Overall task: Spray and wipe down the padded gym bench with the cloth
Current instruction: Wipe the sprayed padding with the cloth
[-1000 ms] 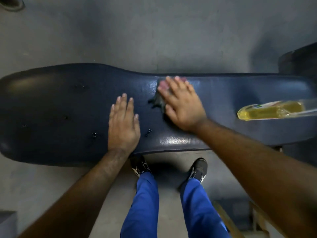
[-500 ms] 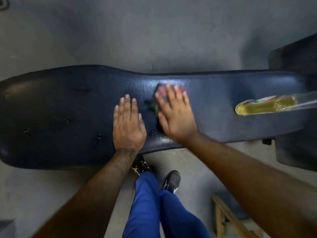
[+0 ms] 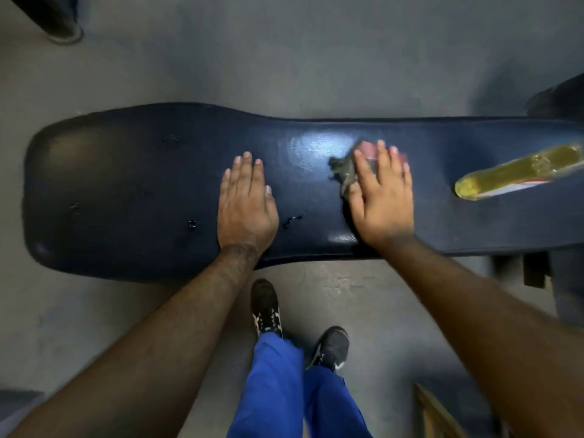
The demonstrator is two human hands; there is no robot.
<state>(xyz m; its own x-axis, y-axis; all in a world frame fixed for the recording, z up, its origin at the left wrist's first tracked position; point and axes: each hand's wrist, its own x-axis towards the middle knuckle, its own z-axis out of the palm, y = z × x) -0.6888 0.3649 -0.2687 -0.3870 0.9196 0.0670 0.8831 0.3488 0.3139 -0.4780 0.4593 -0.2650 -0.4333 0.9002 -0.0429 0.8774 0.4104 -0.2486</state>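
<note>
Sliding right along the pad, my right hand now sits farther from my left than it did half a second ago, when the two were almost touching; a wet sheen shows on the vinyl between them. My right palm lies flat with straight fingers spread, pressing the cloth onto the bench rather than clutching it. Grey folds of cloth bunch out past my thumb side, and a pink edge shows beyond my fingertips. My left hand rests flat on the pad, fingers straight and together, holding nothing, its wrist at the near edge.

Both hands lie on the dark blue padded gym bench, which runs left to right across the view, with its wider rounded end on the left. A few dark droplets dot the pad between my hands, and more lie left of my left hand. Well to the right of the cloth, the spray bottle of yellow liquid lies on its side on the pad, blurred.

Below the bench I see my blue trousers and black shoes on the grey concrete floor. A wooden frame shows at the lower right.
</note>
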